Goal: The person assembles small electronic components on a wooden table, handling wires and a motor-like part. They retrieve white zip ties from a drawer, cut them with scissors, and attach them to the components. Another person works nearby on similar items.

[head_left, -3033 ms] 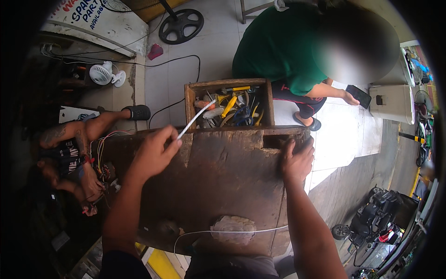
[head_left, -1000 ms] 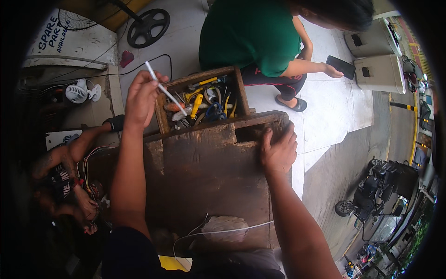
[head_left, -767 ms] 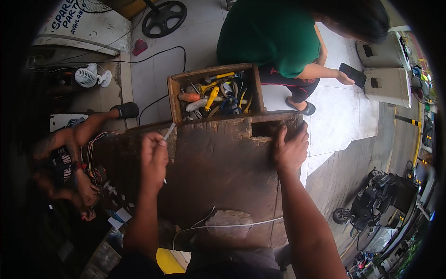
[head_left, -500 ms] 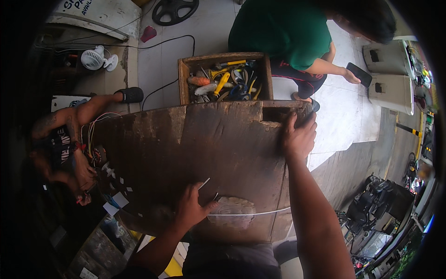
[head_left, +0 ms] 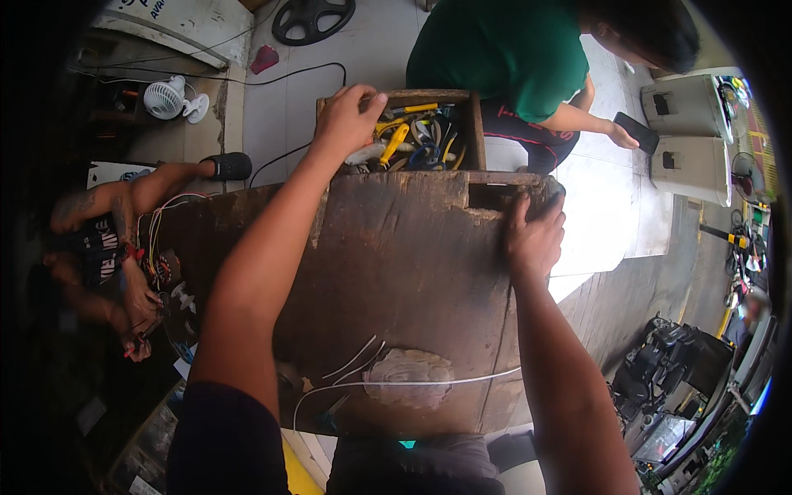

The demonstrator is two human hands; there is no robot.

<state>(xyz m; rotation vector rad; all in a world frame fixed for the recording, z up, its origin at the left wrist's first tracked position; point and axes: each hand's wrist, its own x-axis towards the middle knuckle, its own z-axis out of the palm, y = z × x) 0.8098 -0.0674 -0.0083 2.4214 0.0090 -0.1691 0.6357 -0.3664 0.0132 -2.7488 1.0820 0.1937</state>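
Note:
My left hand (head_left: pixel 351 120) reaches across the worn dark wooden table (head_left: pixel 396 264) to the far left corner of a wooden drawer (head_left: pixel 476 132). Its fingers are loosely bent at the rim, thumb apart; their tips are partly hidden. The drawer stands out beyond the table's far edge and holds pliers and other hand tools, among them a yellow-handled tool (head_left: pixel 394 145). My right hand (head_left: pixel 532 235) rests on the far right corner, beside a rectangular cutout (head_left: pixel 488 198), thumb and fingers spread. Near me lie a long white wire (head_left: pixel 421 382) and short wire pieces (head_left: pixel 351 361).
A seated person in a green shirt (head_left: pixel 499 58) holds a phone (head_left: pixel 636 132) beyond the drawer. Another person's hands (head_left: pixel 140 322) work at the left by coloured wires (head_left: pixel 153 227). A white fan (head_left: pixel 167 99) and a steering wheel (head_left: pixel 313 18) sit at the back left.
My left hand has let go of the short white wire on the near part of the table and moved forward to the drawer's far left corner. My right hand stays at the corner.

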